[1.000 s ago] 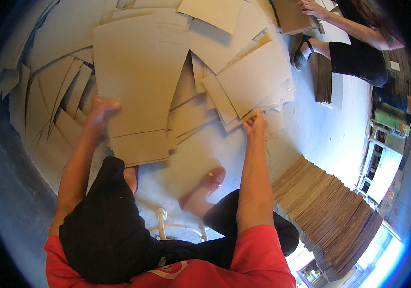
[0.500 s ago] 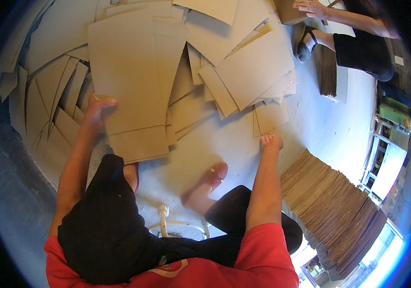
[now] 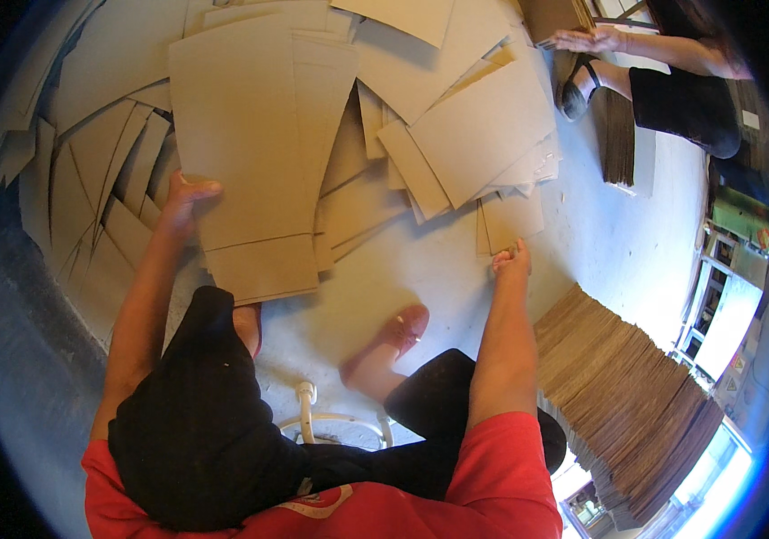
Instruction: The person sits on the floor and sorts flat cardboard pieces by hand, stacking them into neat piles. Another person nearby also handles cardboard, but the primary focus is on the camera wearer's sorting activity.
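A long flat cardboard sheet (image 3: 236,144) with a crease near its lower end lies in front of me, its lower end above my left shoe. My left hand (image 3: 189,199) grips its left edge, thumb on top and fingers hidden underneath. My right hand (image 3: 512,260) is at the lower corner of a small cardboard piece (image 3: 512,220). Its index finger points away from me, apart from the thumb, and I see nothing held in it. More cardboard sheets (image 3: 483,135) lie overlapping in a loose pile beyond.
A tall stack of cardboard (image 3: 623,395) stands at my right. At the upper right, another person's hand (image 3: 591,40) is beside a brown cardboard stack or box (image 3: 557,20). More sheets (image 3: 101,171) lean in disorder at the left. A pale metal stool leg (image 3: 306,395) shows between my legs.
My right fingers have loosened, and the index finger is now stretched out. My left hand keeps its hold on the sheet. The other person's hand has moved slightly lower at the brown cardboard.
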Available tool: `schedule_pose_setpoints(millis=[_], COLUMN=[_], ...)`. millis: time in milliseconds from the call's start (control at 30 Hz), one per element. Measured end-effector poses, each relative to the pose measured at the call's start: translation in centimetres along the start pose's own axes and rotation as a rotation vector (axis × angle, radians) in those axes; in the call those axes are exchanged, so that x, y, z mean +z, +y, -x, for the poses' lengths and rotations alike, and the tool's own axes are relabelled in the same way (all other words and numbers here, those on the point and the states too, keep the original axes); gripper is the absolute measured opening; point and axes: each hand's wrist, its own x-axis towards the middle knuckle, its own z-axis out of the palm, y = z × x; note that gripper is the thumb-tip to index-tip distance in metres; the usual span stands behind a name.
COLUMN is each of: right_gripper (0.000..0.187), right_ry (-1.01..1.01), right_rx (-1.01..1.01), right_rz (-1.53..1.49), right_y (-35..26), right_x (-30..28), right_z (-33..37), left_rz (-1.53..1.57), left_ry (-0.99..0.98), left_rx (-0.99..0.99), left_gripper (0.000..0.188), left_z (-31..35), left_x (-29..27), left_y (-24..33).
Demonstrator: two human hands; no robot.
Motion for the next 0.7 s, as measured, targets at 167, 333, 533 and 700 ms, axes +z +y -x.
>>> schedule_pose_setpoints(millis=[167,333,533,700], right_gripper=[0.025,0.019,0.019,0.014], right_ry=[-0.006,0.005,-0.108,-0.418], right_rx=[-0.040,-0.062,0.050,-0.029], right_rz=[0.051,0.099,0.114,-0.154], right_y=[0.9,0.8,1.3,0.0], right_x=[2.6,2.5,4.7,7.4], right_z=[2.9,3.3,5.6,5.6], left_rz=[-0.014,-0.013,0.001,0.010], left_ry=[-0.002,0.017,-0.003,-0.040], left_rx=[-0.010,0.001,-0.008,0.000], left_gripper=[0.044,0.046,0.049,0.048], left_z=[0.6,0.0,0.5,0.0], left_x=[-0.2,0.2,0.2,-0.1], left_y=[0.7,-0.1,0.6,0.1])
